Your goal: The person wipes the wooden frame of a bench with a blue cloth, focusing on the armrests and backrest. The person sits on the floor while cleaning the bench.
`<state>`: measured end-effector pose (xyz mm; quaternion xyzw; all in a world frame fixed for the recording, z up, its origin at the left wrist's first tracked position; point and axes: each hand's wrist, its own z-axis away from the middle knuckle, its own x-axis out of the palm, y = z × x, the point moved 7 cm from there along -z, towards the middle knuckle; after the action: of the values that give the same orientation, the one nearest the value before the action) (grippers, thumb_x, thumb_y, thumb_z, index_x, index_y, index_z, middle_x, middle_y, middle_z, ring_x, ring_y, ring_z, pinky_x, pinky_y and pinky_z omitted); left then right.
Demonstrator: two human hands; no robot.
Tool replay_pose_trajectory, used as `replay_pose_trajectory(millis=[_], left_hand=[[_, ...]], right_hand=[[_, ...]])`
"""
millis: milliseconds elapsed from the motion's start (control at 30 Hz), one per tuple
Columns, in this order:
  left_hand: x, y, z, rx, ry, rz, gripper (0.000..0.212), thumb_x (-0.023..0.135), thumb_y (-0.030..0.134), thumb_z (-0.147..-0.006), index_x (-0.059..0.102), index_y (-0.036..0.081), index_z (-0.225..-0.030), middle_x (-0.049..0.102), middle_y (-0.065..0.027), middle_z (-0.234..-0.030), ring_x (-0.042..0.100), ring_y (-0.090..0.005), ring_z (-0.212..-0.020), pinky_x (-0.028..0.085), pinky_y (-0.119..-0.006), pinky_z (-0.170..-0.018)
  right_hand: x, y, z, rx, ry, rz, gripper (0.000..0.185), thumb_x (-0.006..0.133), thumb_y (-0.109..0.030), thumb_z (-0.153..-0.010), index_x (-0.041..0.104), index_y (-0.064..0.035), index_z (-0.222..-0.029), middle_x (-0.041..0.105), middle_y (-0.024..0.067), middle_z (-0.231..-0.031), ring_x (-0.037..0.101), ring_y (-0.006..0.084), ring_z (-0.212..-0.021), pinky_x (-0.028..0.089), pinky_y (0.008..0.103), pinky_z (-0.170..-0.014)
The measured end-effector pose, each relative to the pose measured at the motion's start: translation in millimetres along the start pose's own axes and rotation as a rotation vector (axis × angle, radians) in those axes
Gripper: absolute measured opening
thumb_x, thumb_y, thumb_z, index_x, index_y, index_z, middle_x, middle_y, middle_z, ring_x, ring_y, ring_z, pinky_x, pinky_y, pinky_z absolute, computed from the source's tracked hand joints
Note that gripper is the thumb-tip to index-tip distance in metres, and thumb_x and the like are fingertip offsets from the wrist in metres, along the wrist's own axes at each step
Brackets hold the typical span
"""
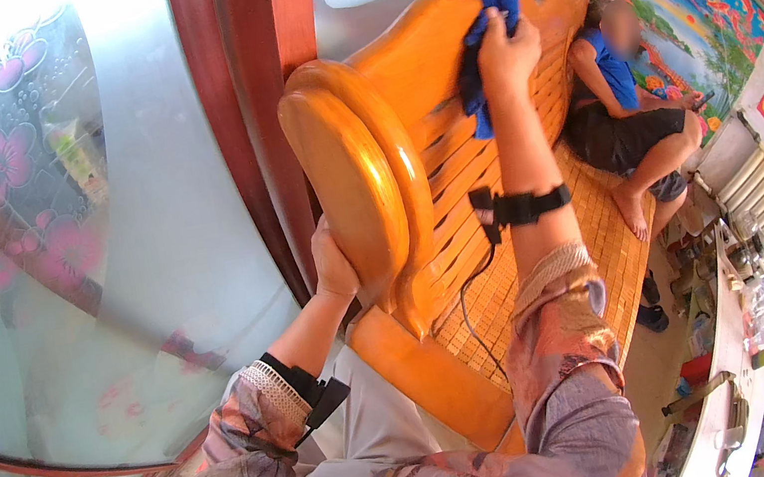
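Observation:
A dark blue cloth (470, 72) is bunched in my right hand (508, 52), which presses it against the top of the wooden bench's slatted backrest (427, 34). Part of the cloth hangs down below my fingers over the slats. My left hand (333, 262) rests around the outer edge of the rounded, glossy end of the bench (346, 184), its fingertips hidden behind the wood. A black strap with a small device (524, 207) circles my right forearm, and a thin cable hangs from it.
A person (620, 100) sits farther along the bench on the woven seat mat (483, 297). Frosted glass panels (164, 161) with a flower pattern stand at the left, beside a dark red frame (254, 108). A white table (721, 363) holding bottles and jars lies to the right.

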<state>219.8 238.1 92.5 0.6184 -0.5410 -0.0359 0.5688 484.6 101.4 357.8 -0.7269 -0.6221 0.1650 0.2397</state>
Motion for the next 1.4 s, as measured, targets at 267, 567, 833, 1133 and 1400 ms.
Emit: replay_pose_trajectory(millis=[267,567,833,1133,1400], left_hand=[[-3.5,0.9,6.9,-0.028,0.081,0.023,0.049,0.030,0.033,-0.104,0.054,0.001,-0.132,0.063,-0.0057,-0.123,0.057,-0.0155,-0.111,0.044,-0.031,-0.099],[-5.6,-4.5,8.8,-0.123,0.103,0.082,0.046,0.031,0.031,-0.103,0.056,0.003,-0.130,0.063,-0.0039,-0.121,0.057,-0.0163,-0.112,0.044,-0.031,-0.098],[-15.8,3.5,4.6,-0.091,0.116,0.069,0.045,0.031,0.025,-0.100,0.057,0.004,-0.129,0.063,-0.0054,-0.123,0.058,-0.0177,-0.112,0.045,-0.032,-0.098],[-13.0,-17.7,6.9,-0.189,0.079,0.114,0.044,0.031,0.024,-0.099,0.057,0.003,-0.128,0.065,-0.0061,-0.120,0.061,-0.0179,-0.109,0.048,-0.032,-0.095],[-17.9,-5.3,3.5,-0.104,0.061,0.116,0.044,0.032,0.027,-0.101,0.057,0.004,-0.129,0.065,-0.0060,-0.119,0.061,-0.0183,-0.110,0.049,-0.032,-0.095]], right_hand=[[-24.5,-80.9,81.7,-0.258,-0.163,-0.102,0.030,0.070,-0.011,-0.088,0.065,0.0027,-0.115,0.061,0.0226,-0.097,0.058,0.0395,-0.095,0.048,0.0448,-0.086],[-6.3,52.5,-63.5,0.232,-0.063,0.208,0.044,0.077,-0.038,-0.085,0.073,0.0010,-0.103,0.073,0.0249,-0.099,0.069,0.0400,-0.096,0.052,0.0451,-0.084],[2.1,-21.9,23.1,0.105,-0.067,-0.167,0.031,0.079,-0.025,-0.085,0.069,0.0033,-0.093,0.070,0.0208,-0.085,0.068,0.0342,-0.079,0.052,0.0423,-0.074],[-9.0,70.0,-64.1,0.344,0.003,0.059,0.047,0.081,-0.039,-0.083,0.072,0.0028,-0.102,0.074,0.0191,-0.093,0.071,0.0305,-0.085,0.054,0.0396,-0.079],[9.0,7.5,7.0,0.247,-0.031,-0.230,0.038,0.083,-0.030,-0.082,0.069,0.0034,-0.094,0.072,0.0159,-0.087,0.067,0.0239,-0.080,0.053,0.0381,-0.075]])
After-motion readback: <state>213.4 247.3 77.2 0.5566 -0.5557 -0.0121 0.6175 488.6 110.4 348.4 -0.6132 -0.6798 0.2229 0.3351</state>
